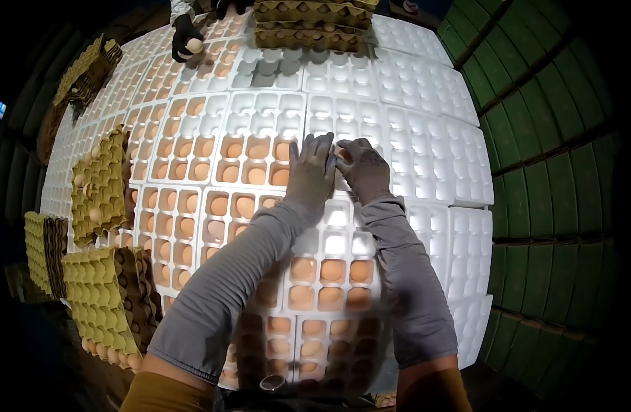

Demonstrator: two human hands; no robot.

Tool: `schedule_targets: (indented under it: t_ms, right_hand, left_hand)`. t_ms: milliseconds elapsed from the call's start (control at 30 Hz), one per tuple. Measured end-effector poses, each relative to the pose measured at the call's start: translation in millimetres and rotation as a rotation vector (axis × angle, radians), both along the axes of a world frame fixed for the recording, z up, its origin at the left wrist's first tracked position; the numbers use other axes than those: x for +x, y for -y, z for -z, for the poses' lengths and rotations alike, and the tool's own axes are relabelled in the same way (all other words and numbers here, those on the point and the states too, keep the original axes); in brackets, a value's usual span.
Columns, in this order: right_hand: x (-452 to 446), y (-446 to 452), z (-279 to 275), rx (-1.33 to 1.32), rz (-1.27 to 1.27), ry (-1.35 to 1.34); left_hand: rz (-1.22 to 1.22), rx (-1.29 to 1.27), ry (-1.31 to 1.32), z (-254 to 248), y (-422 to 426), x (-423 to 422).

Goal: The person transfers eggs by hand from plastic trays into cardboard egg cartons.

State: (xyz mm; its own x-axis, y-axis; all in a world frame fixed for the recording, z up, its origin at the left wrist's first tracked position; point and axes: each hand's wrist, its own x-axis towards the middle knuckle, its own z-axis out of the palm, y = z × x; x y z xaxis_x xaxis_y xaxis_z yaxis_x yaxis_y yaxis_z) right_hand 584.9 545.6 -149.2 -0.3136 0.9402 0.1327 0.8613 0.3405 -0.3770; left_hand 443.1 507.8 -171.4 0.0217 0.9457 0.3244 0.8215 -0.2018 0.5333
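Both my hands wear grey gloves and reach over a white foam egg tray [344,118] in the middle of the table. My left hand [311,172] lies with its fingers stretched forward over the tray's left cells, beside a brown egg [283,152]. Close to its right, my right hand [363,168] curls its fingers around an egg [344,155], of which only a small brown patch shows. Below my wrists, another foam tray [286,295] has eggs in its near cells. What lies under my palms is hidden.
Stacked yellow pulp trays [99,292] stand on the left, some bearing eggs. More pulp trays [312,27] are piled at the back. A co-worker's dark-gloved hand [185,38] holds an egg at the back left. Green crates [556,199] line the right side.
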Motion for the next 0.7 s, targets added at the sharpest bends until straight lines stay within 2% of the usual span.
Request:
schedule_targets:
  t_ms: [100, 133, 200, 233, 267, 300, 333, 367, 467, 533, 600, 633, 667, 700]
  right_hand:
    - [-2, 10, 0, 0.139, 0.024, -0.266]
    - [-4, 12, 6, 0.132, 0.016, -0.276]
    - [-8, 14, 25, 0.225, -0.069, -0.228]
    - [-8, 14, 39, 0.195, -0.114, -0.196]
    - [-11, 19, 39, 0.422, -0.120, -0.164]
    - [-8, 10, 44, 0.360, -0.245, -0.397]
    - [-8, 17, 39, 0.149, -0.141, -0.499]
    - [-14, 30, 25, 0.317, -0.145, -0.456]
    - [-27, 78, -21, 0.135, -0.106, -0.554]
    - [-57, 128, -52, -0.024, -0.161, -0.724]
    - [-97, 196, -91, -0.115, -0.325, -0.675]
    - [-119, 233, -110, -0.152, -0.422, -0.651]
    - [-143, 267, -126, -0.169, -0.551, -0.624]
    - [-168, 299, -142, -0.117, -0.733, -0.586]
  left_hand:
    - [-0.118, 0.062, 0.154, -30, 32, -3]
    - [-0.160, 0.086, 0.184, -35, 46, -10]
    - [-0.182, -0.034, 0.499, -57, 87, -16]
    - [-0.146, -0.035, 0.487, -66, 115, -20]
    - [-0.124, -0.035, 0.469, -76, 146, -25]
    - [-0.069, -0.133, 0.564, -91, 178, -32]
    - [-0.027, -0.231, 0.661, -106, 212, -39]
    - [0.004, -0.268, 0.630, -120, 245, -50]
    - [0.107, -0.271, 0.399, -151, 329, -97]
    - [0.099, -0.252, 0.326, -172, 372, -136]
    - [0.170, 0.006, -0.011, -188, 412, -180]
    - [0.056, -0.002, 0.019, -201, 429, -201]
    - [-0.191, -0.114, 0.226, -214, 451, -221]
    - [-0.269, -0.065, 0.015, -213, 475, -254]
